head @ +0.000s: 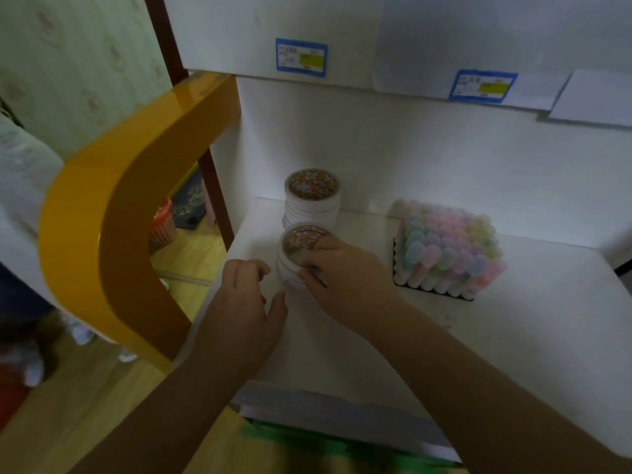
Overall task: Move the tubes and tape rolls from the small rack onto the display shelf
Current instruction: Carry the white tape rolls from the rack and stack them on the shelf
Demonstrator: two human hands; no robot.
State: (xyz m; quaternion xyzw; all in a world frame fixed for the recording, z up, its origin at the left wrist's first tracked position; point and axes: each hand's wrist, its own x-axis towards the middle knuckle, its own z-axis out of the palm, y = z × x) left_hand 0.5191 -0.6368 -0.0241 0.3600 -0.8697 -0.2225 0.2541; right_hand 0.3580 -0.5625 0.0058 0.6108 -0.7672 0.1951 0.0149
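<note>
Two stacks of white tape rolls with orange-patterned tops stand on the white display shelf [513, 336]. The far stack [313, 196] is against the back wall. The near stack [301, 244] is under my right hand [345, 271], whose fingers grip its top and right side. My left hand [248, 295] hovers just left of that stack, fingers loosely curled, holding nothing. A block of pastel tubes [448, 248] with rounded caps stands upright in a black tray to the right.
An orange curved side panel [113, 217] borders the shelf on the left. The upper shelf edge carries two blue price labels [301, 58]. An orange basket [164, 222] sits on the wooden floor behind the panel. A person in white stands at far left.
</note>
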